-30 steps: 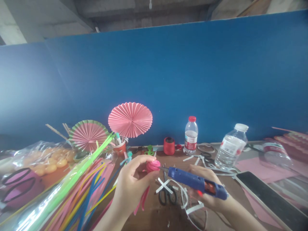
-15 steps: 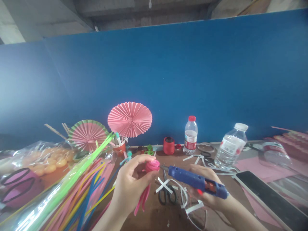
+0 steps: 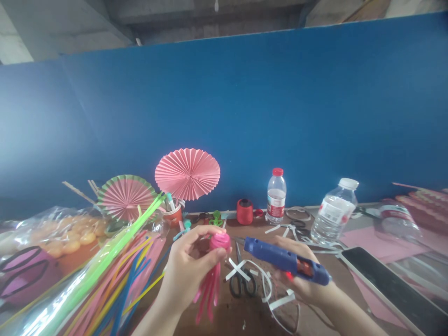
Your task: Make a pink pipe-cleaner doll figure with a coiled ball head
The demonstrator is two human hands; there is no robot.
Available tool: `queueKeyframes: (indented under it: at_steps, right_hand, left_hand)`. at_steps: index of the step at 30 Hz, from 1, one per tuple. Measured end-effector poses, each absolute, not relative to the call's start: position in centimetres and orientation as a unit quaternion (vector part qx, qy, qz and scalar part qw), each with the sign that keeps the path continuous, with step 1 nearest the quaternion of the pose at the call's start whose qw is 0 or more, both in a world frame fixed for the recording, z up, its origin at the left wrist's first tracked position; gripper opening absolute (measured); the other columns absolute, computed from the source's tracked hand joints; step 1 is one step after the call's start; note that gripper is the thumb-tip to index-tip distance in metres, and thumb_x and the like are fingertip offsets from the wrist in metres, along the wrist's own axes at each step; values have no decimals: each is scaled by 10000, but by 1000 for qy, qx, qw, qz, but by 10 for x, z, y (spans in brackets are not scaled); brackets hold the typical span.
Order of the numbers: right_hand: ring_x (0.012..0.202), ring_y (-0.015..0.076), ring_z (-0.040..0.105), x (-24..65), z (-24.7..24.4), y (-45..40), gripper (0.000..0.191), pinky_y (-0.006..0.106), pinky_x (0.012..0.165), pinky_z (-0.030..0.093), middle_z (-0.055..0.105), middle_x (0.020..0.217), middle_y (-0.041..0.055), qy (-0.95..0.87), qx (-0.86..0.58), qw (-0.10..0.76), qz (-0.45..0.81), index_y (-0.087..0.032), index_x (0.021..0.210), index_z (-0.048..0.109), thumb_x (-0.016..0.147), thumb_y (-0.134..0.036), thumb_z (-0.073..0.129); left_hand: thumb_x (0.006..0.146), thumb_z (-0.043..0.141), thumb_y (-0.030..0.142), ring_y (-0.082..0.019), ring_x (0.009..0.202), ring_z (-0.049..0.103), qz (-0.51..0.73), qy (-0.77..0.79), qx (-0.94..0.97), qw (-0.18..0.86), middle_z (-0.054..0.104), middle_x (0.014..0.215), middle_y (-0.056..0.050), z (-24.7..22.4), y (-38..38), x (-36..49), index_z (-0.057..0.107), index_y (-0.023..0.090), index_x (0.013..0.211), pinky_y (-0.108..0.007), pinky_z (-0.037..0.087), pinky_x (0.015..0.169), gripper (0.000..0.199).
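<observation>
Between the thumb and fingers of my left hand (image 3: 191, 261) is a bright pink round piece with long strands (image 3: 220, 241) dangling below it. My left hand is closed on it. My right hand (image 3: 303, 270) grips a blue glue gun (image 3: 285, 260), its fingers wrapped round the body and partly hidden behind it. The gun's thin metal tip points left, just short of the pink piece. A small red light glows under the gun. Below both hands, black-handled scissors (image 3: 241, 282) lie on the brown table (image 3: 224, 317) among white paper strips (image 3: 238, 269).
To the left are colourful pipe cleaners (image 3: 133, 275) and a clear bag of orange balls (image 3: 75, 233). Behind stand a pink paper fan (image 3: 188, 173), a red thread spool (image 3: 244, 211) and two water bottles, one red-capped (image 3: 276, 198), one white-capped (image 3: 332, 214). A phone (image 3: 392, 289) lies right.
The pink piece has tilted in my left hand, so more of its strands now show hanging down. The glue gun's tip has drawn slightly away from it.
</observation>
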State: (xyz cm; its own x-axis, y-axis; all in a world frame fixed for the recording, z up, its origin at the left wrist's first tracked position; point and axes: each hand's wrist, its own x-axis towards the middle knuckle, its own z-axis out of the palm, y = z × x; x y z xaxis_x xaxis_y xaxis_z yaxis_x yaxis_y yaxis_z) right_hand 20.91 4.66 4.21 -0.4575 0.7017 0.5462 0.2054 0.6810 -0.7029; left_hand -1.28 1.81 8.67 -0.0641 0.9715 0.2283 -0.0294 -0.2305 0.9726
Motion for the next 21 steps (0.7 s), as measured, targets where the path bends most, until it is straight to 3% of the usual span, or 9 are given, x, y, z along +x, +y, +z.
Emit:
queueKeyframes:
  at_steps: [5, 10, 13, 18, 21]
  right_hand:
    - [523, 131, 480, 210, 43, 47, 164, 235, 506, 377, 543, 630, 0, -762, -325, 476, 296, -191, 633, 503, 714, -324, 555]
    - [474, 126, 470, 208, 33, 53, 179, 226, 458, 385, 523, 520, -23, -679, -431, 506, 312, -175, 607, 557, 645, -340, 616]
    - [466, 127, 483, 197, 33, 50, 202, 226, 450, 413, 549, 531, -29, -584, -501, 544, 334, -170, 737, 617, 605, -316, 664]
    - [648, 213, 628, 172, 42, 23, 327, 280, 578, 515, 686, 715, 63, -516, -469, 600, 392, -153, 965, 634, 694, -335, 610]
    - [805, 247, 652, 165, 41, 12, 293, 324, 700, 536, 706, 866, 103, -547, -443, 588, 399, -162, 950, 657, 761, -355, 544]
  left_hand:
    - [609, 738, 166, -149, 675, 634, 624, 412, 478, 460, 613, 988, -46, 88, 19, -13, 661, 157, 755, -246, 553, 580, 166]
    - [616, 731, 161, -116, 690, 594, 635, 431, 497, 405, 623, 835, -13, 90, 21, -16, 675, 168, 761, -175, 507, 606, 155]
    - [605, 737, 155, -106, 679, 575, 615, 469, 510, 377, 632, 776, -4, 89, 20, -14, 671, 165, 766, -158, 479, 602, 173]
    - [566, 771, 193, -103, 577, 564, 566, 443, 461, 520, 621, 659, 5, 82, 15, 2, 647, 139, 766, -190, 469, 546, 241]
    - [567, 774, 180, -100, 549, 556, 528, 418, 439, 595, 614, 612, 9, 75, 13, 11, 634, 130, 770, -199, 459, 539, 252]
